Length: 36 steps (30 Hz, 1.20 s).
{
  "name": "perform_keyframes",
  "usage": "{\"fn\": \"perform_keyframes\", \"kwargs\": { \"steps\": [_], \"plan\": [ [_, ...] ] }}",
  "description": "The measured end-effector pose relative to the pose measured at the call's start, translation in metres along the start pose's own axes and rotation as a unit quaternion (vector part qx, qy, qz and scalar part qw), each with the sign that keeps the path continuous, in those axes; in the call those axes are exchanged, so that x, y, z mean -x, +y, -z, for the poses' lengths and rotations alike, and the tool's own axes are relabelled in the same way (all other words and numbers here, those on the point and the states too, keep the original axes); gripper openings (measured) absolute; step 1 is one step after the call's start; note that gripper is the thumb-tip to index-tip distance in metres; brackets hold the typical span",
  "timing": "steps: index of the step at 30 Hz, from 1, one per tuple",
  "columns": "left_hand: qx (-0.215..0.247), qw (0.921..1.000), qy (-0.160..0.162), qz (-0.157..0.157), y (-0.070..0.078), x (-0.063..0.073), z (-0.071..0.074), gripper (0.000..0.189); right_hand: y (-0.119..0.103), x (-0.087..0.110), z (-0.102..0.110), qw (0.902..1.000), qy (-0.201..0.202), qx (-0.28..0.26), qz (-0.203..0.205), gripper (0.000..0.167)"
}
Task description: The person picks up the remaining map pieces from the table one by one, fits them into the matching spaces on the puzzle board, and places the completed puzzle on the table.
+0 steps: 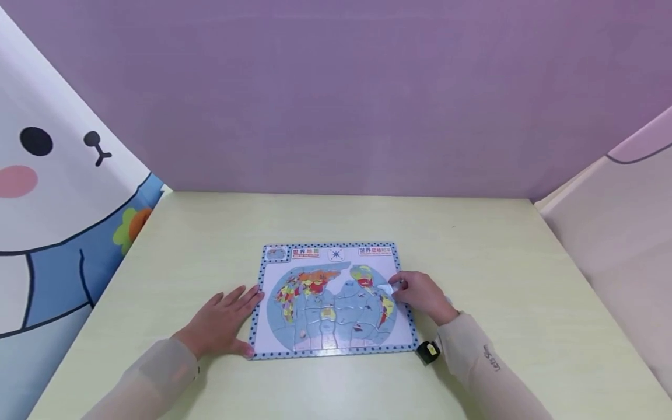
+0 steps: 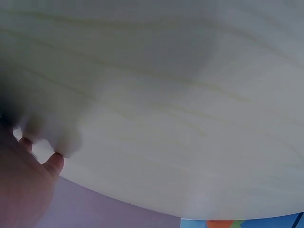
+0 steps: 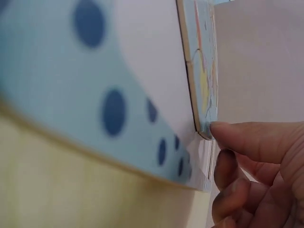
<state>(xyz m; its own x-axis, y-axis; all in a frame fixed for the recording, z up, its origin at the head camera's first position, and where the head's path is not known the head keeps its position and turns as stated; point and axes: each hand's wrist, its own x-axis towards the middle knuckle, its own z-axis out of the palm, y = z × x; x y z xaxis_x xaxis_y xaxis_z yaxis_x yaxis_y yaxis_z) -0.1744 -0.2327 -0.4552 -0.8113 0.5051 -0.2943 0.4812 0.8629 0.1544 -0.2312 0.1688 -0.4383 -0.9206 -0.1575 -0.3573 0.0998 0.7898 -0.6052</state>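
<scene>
A world-map jigsaw puzzle [image 1: 336, 315] lies on its board, whose border has blue dots. My left hand [image 1: 223, 321] rests at the board's left edge, fingers spread and thumb at the lower corner. The left wrist view shows part of that hand [image 2: 28, 185] against the table. At the map's right side, my right hand [image 1: 420, 294] pinches at a puzzle piece. In the right wrist view, its thumb [image 3: 232, 135] touches the corner of a raised piece [image 3: 204, 111], with the other fingers curled below. The index fingertip's contact is hidden.
White board shows in a gap [image 1: 337, 284] at the map's upper middle. A small black object with a yellow mark [image 1: 427, 352] is by the right wrist. The pale table [image 1: 483, 245] meets a purple backdrop [image 1: 341, 105]; a cartoon-print cloth [image 1: 52, 233] hangs at left.
</scene>
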Motion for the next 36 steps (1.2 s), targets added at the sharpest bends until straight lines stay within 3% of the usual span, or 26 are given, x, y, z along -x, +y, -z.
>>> {"fn": "perform_keyframes", "kwargs": {
  "steps": [4, 11, 18, 28, 36],
  "plan": [
    [0.002, 1.0, -0.009, 0.001, 0.001, -0.001, 0.004, 0.107, 0.0, -0.001, -0.002, 0.9998, -0.008, 0.016, 0.0, 0.025],
    [0.009, 0.9999, -0.014, 0.005, 0.001, 0.0, 0.007, 0.107, 0.001, 0.0, 0.0, 0.9993, -0.026, -0.017, 0.023, 0.03],
    [0.015, 0.9998, -0.012, 0.01, -0.001, 0.0, 0.006, 0.108, 0.001, -0.001, 0.001, 0.999, -0.038, -0.011, 0.019, 0.031],
    [0.012, 0.9999, -0.001, 0.0, 0.0, 0.001, 0.003, 0.109, 0.001, -0.006, 0.002, 0.9989, -0.031, -0.031, -0.019, 0.024],
    [0.004, 1.0, 0.005, -0.002, -0.002, 0.0, -0.001, 0.109, -0.009, -0.017, 0.002, 0.9985, -0.028, 0.025, -0.04, 0.015]
  ]
}}
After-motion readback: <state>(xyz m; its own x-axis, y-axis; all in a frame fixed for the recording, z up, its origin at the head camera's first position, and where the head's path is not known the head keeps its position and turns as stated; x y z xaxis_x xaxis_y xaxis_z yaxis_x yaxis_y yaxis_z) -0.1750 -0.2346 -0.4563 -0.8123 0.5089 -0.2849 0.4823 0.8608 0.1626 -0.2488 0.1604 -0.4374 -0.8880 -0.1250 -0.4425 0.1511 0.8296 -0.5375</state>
